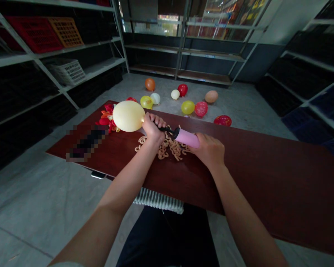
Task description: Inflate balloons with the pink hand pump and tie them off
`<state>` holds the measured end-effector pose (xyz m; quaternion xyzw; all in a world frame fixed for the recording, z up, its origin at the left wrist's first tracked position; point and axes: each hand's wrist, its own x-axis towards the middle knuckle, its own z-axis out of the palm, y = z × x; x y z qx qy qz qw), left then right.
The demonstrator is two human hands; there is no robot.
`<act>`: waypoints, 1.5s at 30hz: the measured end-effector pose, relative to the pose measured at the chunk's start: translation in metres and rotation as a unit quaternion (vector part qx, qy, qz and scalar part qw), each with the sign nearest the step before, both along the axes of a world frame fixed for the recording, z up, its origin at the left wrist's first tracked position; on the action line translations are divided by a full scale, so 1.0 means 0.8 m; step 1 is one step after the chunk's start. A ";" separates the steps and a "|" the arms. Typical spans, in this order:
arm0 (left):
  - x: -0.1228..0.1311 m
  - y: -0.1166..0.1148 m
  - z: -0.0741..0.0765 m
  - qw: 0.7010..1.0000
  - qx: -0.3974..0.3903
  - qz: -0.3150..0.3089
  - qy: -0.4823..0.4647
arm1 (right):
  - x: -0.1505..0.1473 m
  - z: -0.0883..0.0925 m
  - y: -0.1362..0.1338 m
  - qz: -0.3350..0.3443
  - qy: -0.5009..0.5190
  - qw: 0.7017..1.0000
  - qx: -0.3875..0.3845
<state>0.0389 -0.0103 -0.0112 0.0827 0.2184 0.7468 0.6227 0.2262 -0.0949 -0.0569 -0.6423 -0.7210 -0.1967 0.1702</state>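
"What do you have in your left hand?"

"From over here, I see my left hand (154, 129) with its grip clamped around the neck of the pale yellow balloon (128, 116), just where it meets the black front end of the pink pump (187, 138). The balloon is swollen round and held above the table (253, 163), out past my fingers toward the left of the view."

"And the right?"

"My right hand (210, 150) has its grip closed around the rear of the pump's pink barrel. The pump slants between my two hands, its black end toward the left one."

"Anything underneath?"

"A loose pile of tan curly strands (174, 146) on the table, partly hidden by the pump and my hands. Behind the balloon there's a heap of red and orange pieces (107, 116). Whether the balloon touches that heap, I can't tell. Nearer me on that side lies a dark item (87, 142), too pixelated to name."

"What about beyond the table?"

"Balloons are scattered over the floor: I can pick out an orange balloon (149, 84), a peach balloon (211, 96) and a white balloon (155, 98), among yellow and red ones. Farther left, a red crate (33, 33) stands on a shelf beside an orange crate (66, 32)."
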 end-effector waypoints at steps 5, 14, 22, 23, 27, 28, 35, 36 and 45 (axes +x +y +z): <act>-0.017 0.010 0.003 0.999 -0.016 0.030 -0.017 | 0.018 0.003 -0.001 -0.018 -0.051 0.998 0.015; -0.042 0.017 0.010 0.997 -0.027 0.053 -0.056 | 0.046 0.010 -0.005 -0.041 -0.100 0.992 0.057; -0.041 0.017 0.005 0.998 -0.010 0.041 -0.036 | 0.044 0.004 -0.005 -0.030 -0.088 0.995 0.043; -0.040 0.017 0.003 0.999 -0.013 0.040 -0.033 | 0.045 0.002 -0.005 -0.032 -0.085 0.995 0.038; -0.031 0.013 0.000 0.998 -0.022 0.052 -0.020 | 0.043 -0.001 -0.010 -0.036 -0.073 0.997 0.014; -0.028 0.011 0.000 0.998 -0.023 0.055 -0.014 | 0.040 0.000 -0.011 -0.034 -0.070 0.997 0.006; 0.010 -0.013 -0.001 1.000 -0.007 0.020 0.021 | 0.000 0.008 -0.016 -0.018 -0.016 0.999 -0.025; 0.016 -0.016 -0.001 1.000 -0.003 0.011 0.025 | -0.005 0.008 -0.017 -0.017 -0.008 0.999 -0.026; 0.024 -0.013 -0.006 0.999 -0.019 -0.007 0.035 | -0.017 -0.004 -0.010 -0.002 0.053 0.998 -0.041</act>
